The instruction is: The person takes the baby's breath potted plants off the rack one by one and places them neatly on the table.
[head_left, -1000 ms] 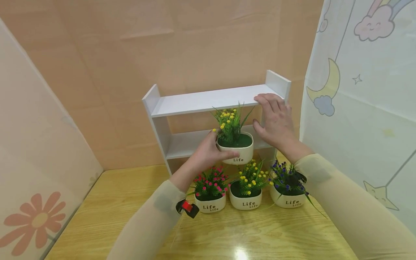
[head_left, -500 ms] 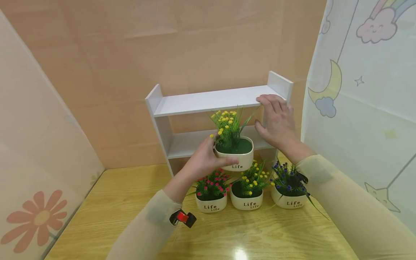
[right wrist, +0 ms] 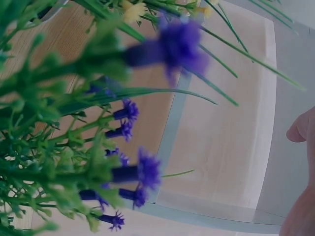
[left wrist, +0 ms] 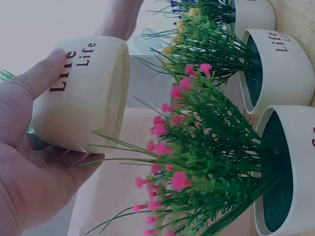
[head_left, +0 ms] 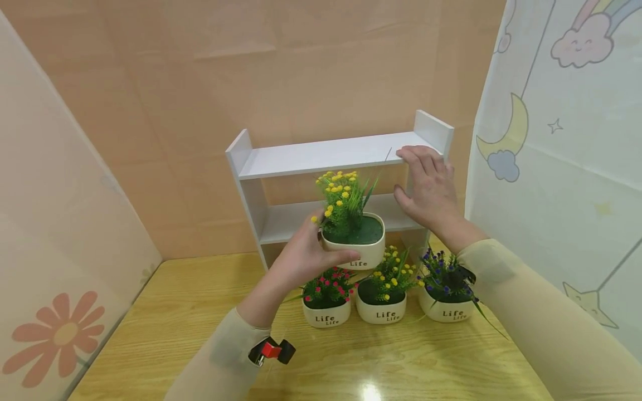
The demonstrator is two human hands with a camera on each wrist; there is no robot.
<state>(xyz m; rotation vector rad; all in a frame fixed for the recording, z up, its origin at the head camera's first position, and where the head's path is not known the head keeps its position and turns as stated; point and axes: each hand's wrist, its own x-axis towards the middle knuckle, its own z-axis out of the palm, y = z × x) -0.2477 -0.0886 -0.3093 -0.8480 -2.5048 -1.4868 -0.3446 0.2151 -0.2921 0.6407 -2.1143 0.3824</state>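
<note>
My left hand (head_left: 303,250) grips a cream pot of yellow flowers (head_left: 357,253) by its left side, thumb across the front. It is raised in front of the white shelf (head_left: 321,156), above the potted plants on the table. In the left wrist view the fingers wrap under and behind that pot (left wrist: 83,98). My right hand (head_left: 428,184) rests on the right end of the top board, fingers over its front edge and thumb apart below. Only part of the right thumb (right wrist: 298,129) shows in the right wrist view, beyond the purple flowers (right wrist: 142,169).
Three matching pots stand in a row on the wooden table (head_left: 190,317): one with pink flowers (head_left: 326,314), another yellow-flowered pot (head_left: 382,312), and one with purple flowers (head_left: 445,309). Printed cloth walls (head_left: 562,211) close in both sides, and a peach cloth (head_left: 326,67) hangs behind.
My left hand has brought the yellow-flowered pot lower, slightly left and away from the shelf. The right hand has stayed on the top board.
</note>
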